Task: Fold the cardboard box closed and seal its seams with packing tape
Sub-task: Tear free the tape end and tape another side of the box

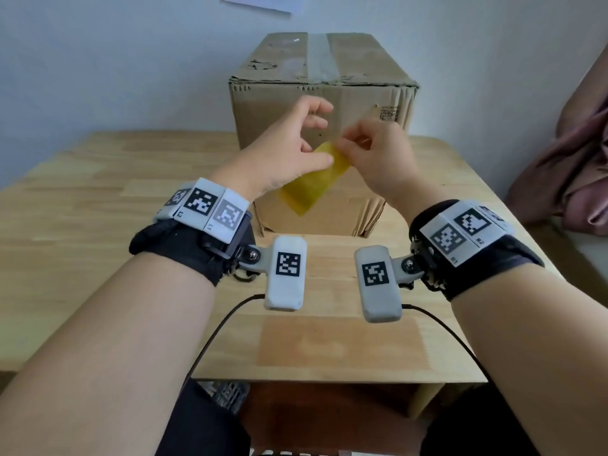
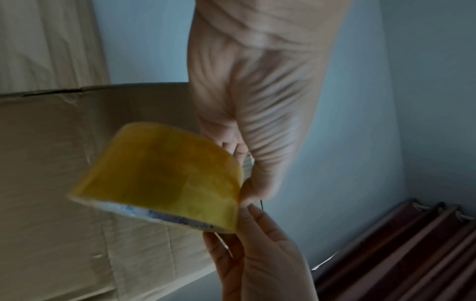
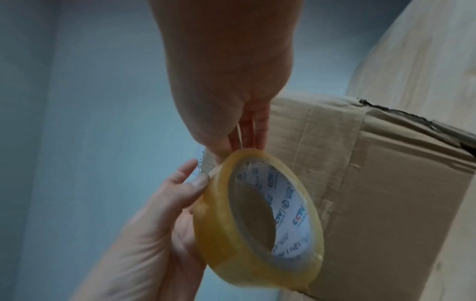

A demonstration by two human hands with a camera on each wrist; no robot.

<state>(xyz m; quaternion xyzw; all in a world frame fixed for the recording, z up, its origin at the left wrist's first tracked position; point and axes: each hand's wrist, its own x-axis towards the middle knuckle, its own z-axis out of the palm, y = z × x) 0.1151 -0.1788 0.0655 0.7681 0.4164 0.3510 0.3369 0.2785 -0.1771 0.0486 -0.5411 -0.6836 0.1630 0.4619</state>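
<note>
The brown cardboard box stands closed on the wooden table, and a strip of clear tape runs along its top seam. In front of the box, both hands hold up a yellowish roll of packing tape. My left hand grips the roll with its thumb pressed on the outer face. My right hand pinches the tape's loose end at the roll's upper edge. Seen from the left wrist, the roll sits between the left hand and the right hand.
The box stands close to a pale wall at the table's far edge. A heap of pink cloth lies off the table's right side. A white sheet hangs on the wall above. Bare tabletop extends left of the box and in front of it.
</note>
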